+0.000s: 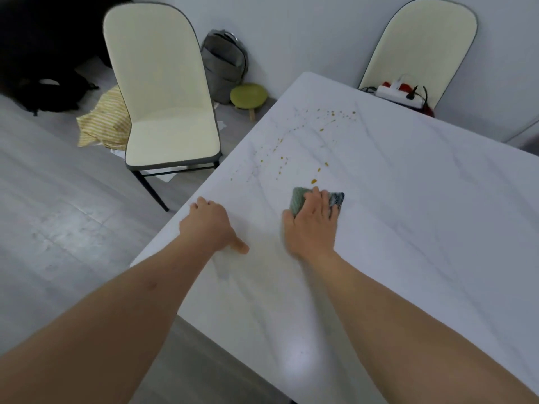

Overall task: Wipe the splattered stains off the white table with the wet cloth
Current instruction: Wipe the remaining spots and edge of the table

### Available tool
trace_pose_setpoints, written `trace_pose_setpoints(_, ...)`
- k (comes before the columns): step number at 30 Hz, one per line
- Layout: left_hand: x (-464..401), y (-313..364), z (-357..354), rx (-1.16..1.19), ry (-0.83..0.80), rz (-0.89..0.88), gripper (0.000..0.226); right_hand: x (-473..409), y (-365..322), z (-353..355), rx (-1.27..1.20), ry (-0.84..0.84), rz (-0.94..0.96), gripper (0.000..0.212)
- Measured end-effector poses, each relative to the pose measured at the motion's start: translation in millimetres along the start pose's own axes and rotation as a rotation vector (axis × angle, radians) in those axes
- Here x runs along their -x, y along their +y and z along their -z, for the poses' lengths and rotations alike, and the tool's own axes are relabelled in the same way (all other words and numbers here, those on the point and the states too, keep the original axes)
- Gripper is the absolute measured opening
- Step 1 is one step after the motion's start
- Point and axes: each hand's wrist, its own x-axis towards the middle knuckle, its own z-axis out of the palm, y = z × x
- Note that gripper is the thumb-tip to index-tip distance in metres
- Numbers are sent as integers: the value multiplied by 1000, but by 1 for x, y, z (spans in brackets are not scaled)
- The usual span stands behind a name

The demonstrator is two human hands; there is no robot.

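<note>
Right hand [313, 225] flat on the cloth [299, 199], fingers spread and straight, pressing it onto the white worktop [408, 228]; the cloth lies under the fingers and peeks out beyond the fingertips and to both sides, a green fold on the left, a darker patterned corner on the right; it sits a little in from the worktop's left edge, roughly midway along it. Just beyond the cloth, the nearest of the stains [313, 181], a yellow-brown drop, lies almost touching the cloth's far edge; the rest of the splatter [320, 129] runs on in a scatter of small drops towards the worktop's far left corner. Left hand [211, 225] rests on the left edge of the worktop, fingers curled over the rim, thumb stretched out along the surface, holding on to the edge; it is beside the right hand but apart from the cloth. At the far edge, a white power strip [399, 96] with cables; past the left edge, a cream chair [163, 91] on the floor; a second cream chair [420, 45] behind the far edge.
</note>
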Motion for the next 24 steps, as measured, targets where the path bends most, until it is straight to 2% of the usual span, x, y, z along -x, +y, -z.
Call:
trace_pose_setpoints(2,1,9,7,-58,-13,16,130,5,17,3,20,-10,113,57)
trace_pose_setpoints(4,-1,13,10,-95,-43,52,140,0,49,12,112,-4,163,59)
trace_pose_setpoints(7,-19,3,18,-22,-30,86,168,-26,105,35,241,7,19,65)
trace_pose_setpoints(10,-38,-16,22,64,-24,42,176,-52,132,50,222,-30,-169,68)
trace_pose_setpoints(12,-43,-25,16,96,-41,-22,185,-65,120,48,165,-29,-240,68)
trace_pose_setpoints(14,-47,-29,10,123,-34,-45,189,-78,94,41,161,-26,-214,69)
trace_pose_setpoints(18,-46,-26,16,89,-44,-41,178,-98,31,23,190,-81,-24,68)
trace_pose_setpoints(24,-47,-14,25,3,-71,-29,176,-130,-64,-3,202,-161,200,67)
